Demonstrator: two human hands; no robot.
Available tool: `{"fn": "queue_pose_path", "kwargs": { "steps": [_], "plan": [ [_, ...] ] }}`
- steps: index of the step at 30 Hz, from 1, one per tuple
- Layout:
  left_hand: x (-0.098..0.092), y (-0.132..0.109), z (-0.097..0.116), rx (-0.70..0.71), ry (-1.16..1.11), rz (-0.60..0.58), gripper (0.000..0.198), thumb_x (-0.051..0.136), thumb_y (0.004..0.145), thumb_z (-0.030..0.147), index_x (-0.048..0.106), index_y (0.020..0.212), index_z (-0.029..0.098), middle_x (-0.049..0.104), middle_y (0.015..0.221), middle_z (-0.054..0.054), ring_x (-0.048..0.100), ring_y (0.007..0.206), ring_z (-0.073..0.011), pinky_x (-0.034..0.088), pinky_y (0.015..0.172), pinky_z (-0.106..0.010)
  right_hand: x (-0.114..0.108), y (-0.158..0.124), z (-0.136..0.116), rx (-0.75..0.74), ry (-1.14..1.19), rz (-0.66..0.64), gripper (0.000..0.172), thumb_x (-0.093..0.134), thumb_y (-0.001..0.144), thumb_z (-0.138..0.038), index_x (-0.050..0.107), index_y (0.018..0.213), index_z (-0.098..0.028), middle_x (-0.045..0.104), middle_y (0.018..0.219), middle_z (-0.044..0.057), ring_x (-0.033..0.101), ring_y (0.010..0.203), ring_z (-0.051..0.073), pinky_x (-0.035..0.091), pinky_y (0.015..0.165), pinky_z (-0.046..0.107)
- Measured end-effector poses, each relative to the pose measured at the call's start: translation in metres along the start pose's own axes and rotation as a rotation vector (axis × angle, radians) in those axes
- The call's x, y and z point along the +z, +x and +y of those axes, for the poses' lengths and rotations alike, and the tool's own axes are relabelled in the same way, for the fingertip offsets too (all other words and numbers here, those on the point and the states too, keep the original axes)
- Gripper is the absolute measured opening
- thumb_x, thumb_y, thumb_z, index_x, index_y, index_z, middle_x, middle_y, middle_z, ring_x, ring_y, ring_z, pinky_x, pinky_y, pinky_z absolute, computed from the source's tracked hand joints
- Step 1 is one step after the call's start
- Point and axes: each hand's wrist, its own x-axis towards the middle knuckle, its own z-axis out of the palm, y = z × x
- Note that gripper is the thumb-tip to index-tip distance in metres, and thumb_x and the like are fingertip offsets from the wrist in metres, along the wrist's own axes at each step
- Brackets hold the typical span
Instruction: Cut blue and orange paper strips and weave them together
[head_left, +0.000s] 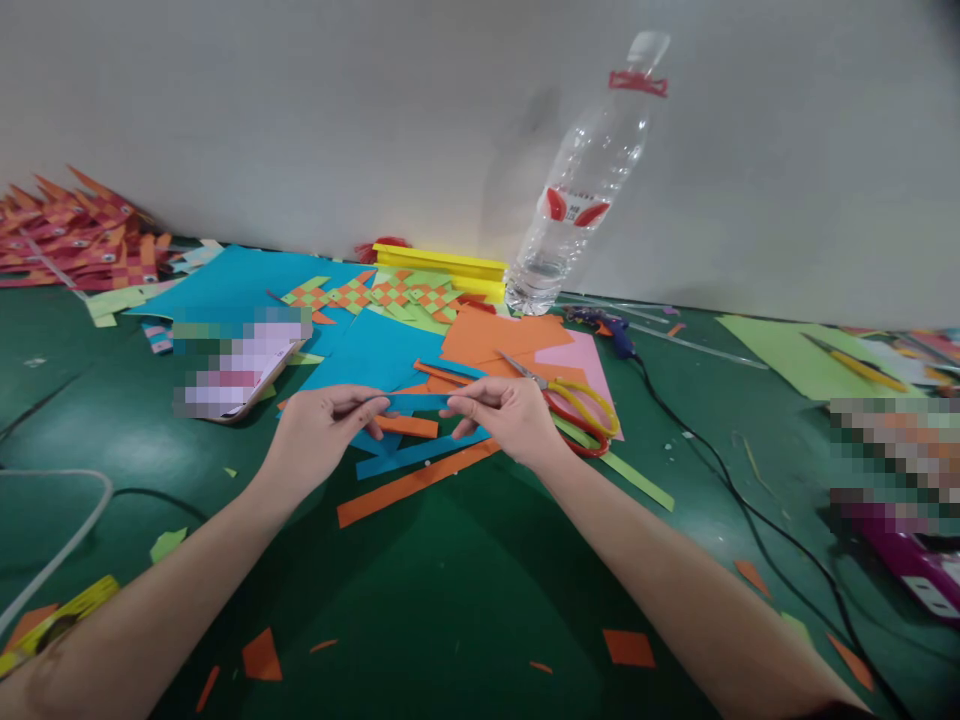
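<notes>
A short blue paper strip [418, 402] is stretched level between my two hands. My left hand [326, 430] pinches its left end between thumb and fingers. The right end is pinched the same way by my right hand [510, 418]. Just below the hands, orange strips [416, 485] and a blue strip [397, 460] lie on the green table [420, 600]. Scissors with yellow and red handles [585, 405] rest beside my right hand, blades pointing up and left. Blue sheets [364, 350] and orange sheets [502, 340] are spread behind the hands.
A clear bottle [581, 190] leans against the wall. Woven paper fish [375, 295] lie near a yellow strip holder [442, 268]. At left are a phone [247, 365] and piled red-orange fish [82, 235]. A glue gun [615, 330] trails its black cable along the right.
</notes>
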Motion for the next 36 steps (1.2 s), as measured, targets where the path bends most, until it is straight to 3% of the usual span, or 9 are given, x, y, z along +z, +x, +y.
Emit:
{"fn": "queue_pose_path", "kwargs": {
  "steps": [4, 14, 17, 21, 24, 27, 30, 36],
  "plan": [
    [0.0, 0.0, 0.002, 0.006, 0.001, 0.0, 0.025, 0.06, 0.079, 0.042, 0.071, 0.072, 0.021, 0.072, 0.063, -0.001, 0.068, 0.06, -0.0187, 0.054, 0.066, -0.026, 0.0, 0.0, 0.001, 0.053, -0.005, 0.009, 0.024, 0.074, 0.072, -0.042, 0.072, 0.081, -0.02, 0.076, 0.077, 0.004, 0.071, 0.058, 0.015, 0.06, 0.062, 0.029],
    [-0.001, 0.0, 0.001, 0.028, 0.009, 0.001, 0.024, 0.059, 0.081, 0.041, 0.07, 0.077, 0.021, 0.072, 0.064, 0.0, 0.068, 0.061, -0.0176, 0.053, 0.067, -0.025, 0.001, -0.001, -0.001, -0.037, -0.069, 0.033, 0.025, 0.07, 0.075, -0.044, 0.068, 0.079, -0.019, 0.074, 0.071, 0.003, 0.068, 0.057, 0.014, 0.059, 0.06, 0.031],
    [-0.002, 0.0, -0.003, 0.03, 0.025, 0.026, 0.025, 0.057, 0.082, 0.042, 0.07, 0.079, 0.021, 0.072, 0.065, -0.001, 0.068, 0.064, -0.0184, 0.054, 0.068, -0.026, -0.006, 0.003, -0.002, -0.06, -0.117, 0.097, 0.022, 0.067, 0.077, -0.042, 0.067, 0.081, -0.02, 0.073, 0.072, 0.003, 0.066, 0.055, 0.014, 0.057, 0.058, 0.031],
    [-0.003, 0.0, -0.007, 0.046, 0.076, 0.074, 0.027, 0.055, 0.085, 0.043, 0.07, 0.081, 0.021, 0.073, 0.069, -0.002, 0.068, 0.069, -0.0193, 0.054, 0.069, -0.027, -0.025, 0.011, 0.003, -0.123, -0.314, 0.257, 0.018, 0.06, 0.083, -0.038, 0.064, 0.082, -0.021, 0.072, 0.073, 0.004, 0.064, 0.054, 0.014, 0.055, 0.061, 0.034],
    [-0.002, 0.0, -0.008, 0.053, 0.09, 0.08, 0.026, 0.056, 0.084, 0.042, 0.07, 0.081, 0.02, 0.072, 0.067, -0.002, 0.068, 0.068, -0.019, 0.054, 0.069, -0.026, -0.038, 0.015, 0.01, -0.173, -0.618, 0.321, 0.015, 0.057, 0.083, -0.033, 0.066, 0.086, -0.022, 0.072, 0.079, 0.006, 0.067, 0.069, 0.021, 0.053, 0.072, 0.04],
    [-0.001, 0.0, -0.008, 0.058, 0.088, 0.072, 0.025, 0.057, 0.084, 0.041, 0.069, 0.079, 0.02, 0.071, 0.065, -0.001, 0.068, 0.067, -0.0182, 0.054, 0.07, -0.026, -0.043, 0.018, 0.017, -0.261, -0.877, 0.287, 0.018, 0.052, 0.085, -0.027, 0.066, 0.094, -0.021, 0.071, 0.091, 0.009, 0.065, 0.092, 0.028, 0.049, 0.081, 0.045],
    [-0.001, 0.0, -0.008, 0.067, 0.083, 0.07, 0.026, 0.056, 0.084, 0.041, 0.068, 0.075, 0.02, 0.071, 0.065, -0.001, 0.068, 0.067, -0.0179, 0.054, 0.069, -0.025, -0.042, 0.019, 0.024, -0.371, -0.996, 0.205, 0.02, 0.048, 0.087, -0.022, 0.064, 0.099, -0.019, 0.07, 0.103, 0.011, 0.059, 0.109, 0.03, 0.044, 0.093, 0.047],
    [-0.001, 0.0, -0.01, 0.082, 0.061, 0.082, 0.024, 0.057, 0.082, 0.041, 0.068, 0.077, 0.02, 0.069, 0.062, 0.0, 0.068, 0.065, -0.0184, 0.055, 0.066, -0.026, -0.04, 0.022, 0.039, -0.409, -1.093, 0.144, 0.022, 0.045, 0.087, -0.016, 0.06, 0.103, -0.016, 0.068, 0.106, 0.015, 0.061, 0.105, 0.03, 0.046, 0.091, 0.047]
  ]
}}
